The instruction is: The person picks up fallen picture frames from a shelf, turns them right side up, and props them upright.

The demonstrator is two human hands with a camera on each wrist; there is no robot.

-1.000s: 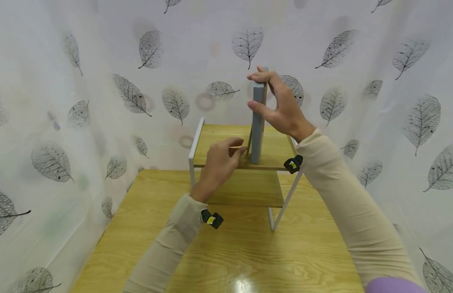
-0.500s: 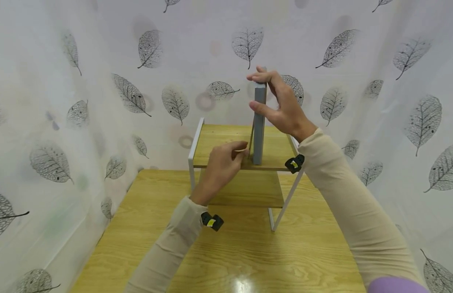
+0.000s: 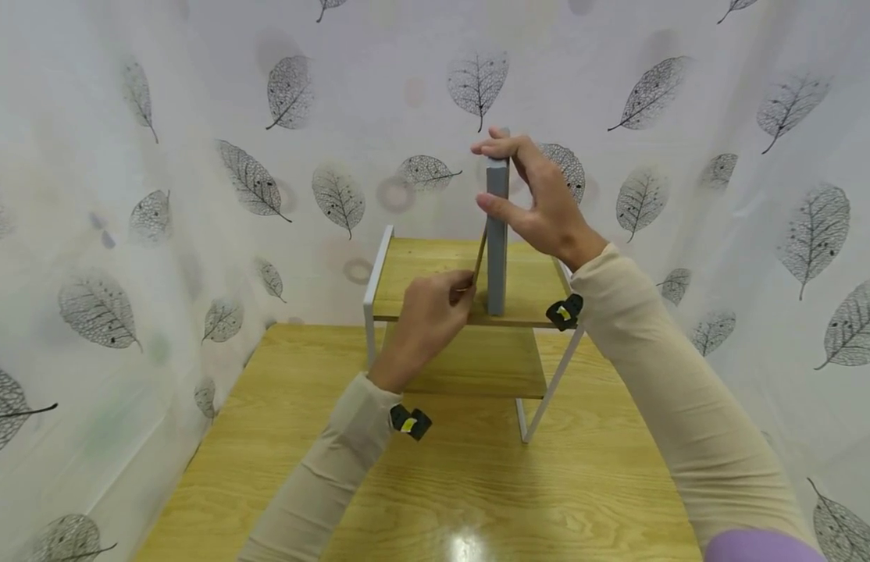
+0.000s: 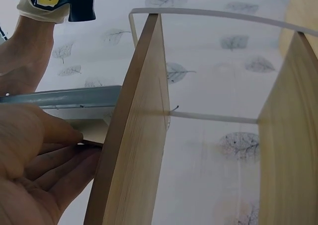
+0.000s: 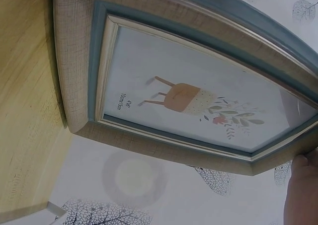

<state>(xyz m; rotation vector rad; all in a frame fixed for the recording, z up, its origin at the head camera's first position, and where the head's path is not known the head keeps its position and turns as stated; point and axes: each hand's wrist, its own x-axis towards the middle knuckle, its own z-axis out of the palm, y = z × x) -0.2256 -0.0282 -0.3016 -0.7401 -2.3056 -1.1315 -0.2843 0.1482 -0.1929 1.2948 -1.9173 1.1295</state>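
Observation:
A picture frame [image 3: 497,242] with grey-blue edges stands upright on the small rack's top board [image 3: 421,257], seen edge-on in the head view. Its glazed front [image 5: 164,96], with a potted-plant print, fills much of the right wrist view. My right hand [image 3: 547,207] grips the frame's upper part, thumb on the near edge and fingers over the top. Behind the frame, a thin support leg [image 3: 480,254] slants away from its back. My left hand [image 3: 433,316] pinches this leg between thumb and fingers, close over the board; the left wrist view shows the leg [image 4: 94,130] partly hidden by fingers.
The two-tier rack has white metal side frames [image 3: 377,269] and a lower wooden board [image 3: 491,363]. It stands on a wooden table [image 3: 435,468]. A leaf-patterned curtain [image 3: 393,101] hangs close behind and along both sides.
My left hand has moved slightly right, and its fingertips have closed on the support leg. The picture frame has shifted a little; my right hand keeps its grip.

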